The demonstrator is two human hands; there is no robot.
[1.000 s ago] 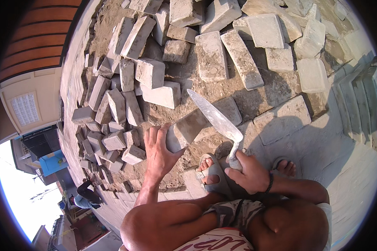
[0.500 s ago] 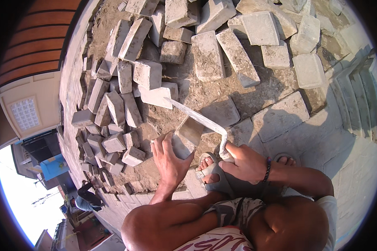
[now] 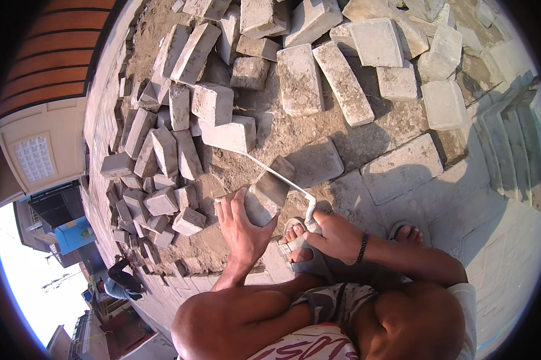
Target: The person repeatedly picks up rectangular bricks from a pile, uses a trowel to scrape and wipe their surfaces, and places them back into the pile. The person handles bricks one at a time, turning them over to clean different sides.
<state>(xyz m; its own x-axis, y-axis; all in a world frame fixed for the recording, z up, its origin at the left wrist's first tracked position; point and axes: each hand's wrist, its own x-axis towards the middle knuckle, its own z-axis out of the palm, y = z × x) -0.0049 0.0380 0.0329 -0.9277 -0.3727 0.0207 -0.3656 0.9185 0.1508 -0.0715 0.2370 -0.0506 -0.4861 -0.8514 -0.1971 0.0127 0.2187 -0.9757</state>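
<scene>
The person's left hand (image 3: 242,231) grasps the near end of a grey paving block (image 3: 269,191), its fingers along the left side and its thumb at the near right, so that the block reaches forward and rightward from the palm. The right hand (image 3: 337,237), just right of that block, is clenched round the handle of a trowel (image 3: 294,186), whose blade, seen nearly edge-on, slants forward and leftward across the view of the block. Beyond the held block, a flat paver (image 3: 316,163) lies on the sandy ground (image 3: 285,133).
</scene>
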